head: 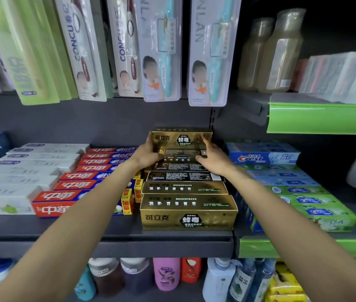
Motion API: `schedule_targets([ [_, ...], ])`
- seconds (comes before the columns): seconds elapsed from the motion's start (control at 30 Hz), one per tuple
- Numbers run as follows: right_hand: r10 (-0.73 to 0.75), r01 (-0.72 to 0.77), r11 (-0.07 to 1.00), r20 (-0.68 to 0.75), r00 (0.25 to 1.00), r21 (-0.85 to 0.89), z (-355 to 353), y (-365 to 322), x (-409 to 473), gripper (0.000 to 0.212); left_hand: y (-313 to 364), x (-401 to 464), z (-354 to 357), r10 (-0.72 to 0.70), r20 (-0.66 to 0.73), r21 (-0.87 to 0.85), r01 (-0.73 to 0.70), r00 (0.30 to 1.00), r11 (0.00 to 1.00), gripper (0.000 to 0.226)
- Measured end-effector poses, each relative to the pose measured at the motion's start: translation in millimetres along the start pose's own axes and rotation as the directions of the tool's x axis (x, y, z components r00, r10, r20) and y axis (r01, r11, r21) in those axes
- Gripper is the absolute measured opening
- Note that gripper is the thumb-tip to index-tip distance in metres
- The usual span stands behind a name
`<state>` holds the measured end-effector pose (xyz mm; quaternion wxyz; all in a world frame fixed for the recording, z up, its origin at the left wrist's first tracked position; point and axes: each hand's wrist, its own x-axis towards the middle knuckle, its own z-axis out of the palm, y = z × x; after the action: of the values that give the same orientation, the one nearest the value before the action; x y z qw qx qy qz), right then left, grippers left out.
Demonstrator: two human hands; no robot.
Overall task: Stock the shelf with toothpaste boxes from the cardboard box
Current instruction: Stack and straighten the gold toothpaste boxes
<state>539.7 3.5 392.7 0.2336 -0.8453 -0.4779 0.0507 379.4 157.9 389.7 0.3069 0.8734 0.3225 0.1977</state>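
Observation:
A gold toothpaste box (182, 138) stands on top of the back of a row of gold toothpaste boxes (188, 211) on the dark shelf (107, 234). My left hand (147, 153) grips its left end, fingers curled round the edge. At its right end my right hand (213, 156) holds it, thumb on the front face. Both arms reach far into the shelf. The cardboard box is out of view.
Red toothpaste boxes (72, 195) and white ones (20, 171) lie to the left, blue and green Crest boxes (281, 177) to the right. Toothbrush packs (161, 51) hang overhead. Green price rails (323, 118) edge the right shelves. Bottles (166, 275) fill the shelf below.

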Motion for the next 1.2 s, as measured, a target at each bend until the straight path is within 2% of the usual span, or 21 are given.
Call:
schedule_targets([
  [0.13, 0.009, -0.009, 1.000, 0.013, 1.000, 0.012, 3, -2, -1, 0.077, 2, 3, 3, -0.031, 0.014, 0.000, 0.031, 0.999, 1.000, 0.089],
  [0.23, 0.016, -0.017, 1.000, 0.046, 0.999, 0.026, 1, -3, -2, 0.078, 5, -3, 7, -0.002, 0.017, 0.009, 0.002, 1.000, 1.000, 0.081],
  [0.37, 0.081, -0.080, 0.997, 0.093, 0.992, -0.011, -2, 0, -8, 0.076, 5, -21, 11, -0.020, -0.007, 0.325, 0.021, 1.000, 0.945, 0.074],
  [0.43, 0.093, -0.091, 0.996, 0.089, 0.992, -0.023, 0, 3, -11, 0.075, 3, -34, 7, -0.010, 0.053, 0.386, -0.011, 0.999, 0.922, 0.071],
  [0.63, 0.083, -0.084, 0.996, 0.095, 0.992, 0.009, 8, 2, -15, 0.063, 12, -58, -5, 0.003, 0.201, 0.236, -0.051, 0.980, 0.970, 0.061],
  [0.93, 0.131, -0.121, 0.991, 0.188, 0.973, -0.063, 7, -11, -18, 0.071, 22, -64, -2, -0.029, 0.190, 0.274, -0.025, 0.981, 0.961, 0.057],
  [1.03, 0.102, -0.101, 0.995, 0.203, 0.974, -0.019, 0, -13, -26, 0.073, 20, -66, -3, -0.022, 0.212, 0.287, -0.041, 0.977, 0.957, 0.056],
  [1.13, 0.029, -0.034, 0.999, 0.149, 0.988, 0.030, -10, -9, -53, 0.070, 19, -72, -6, 0.030, 0.116, 0.368, -0.071, 0.993, 0.927, 0.056],
  [1.2, -0.006, 0.001, 0.999, 0.080, 0.997, 0.054, -17, -1, -81, 0.066, 21, -85, -10, 0.122, 0.018, 0.334, -0.121, 0.992, 0.935, 0.058],
])
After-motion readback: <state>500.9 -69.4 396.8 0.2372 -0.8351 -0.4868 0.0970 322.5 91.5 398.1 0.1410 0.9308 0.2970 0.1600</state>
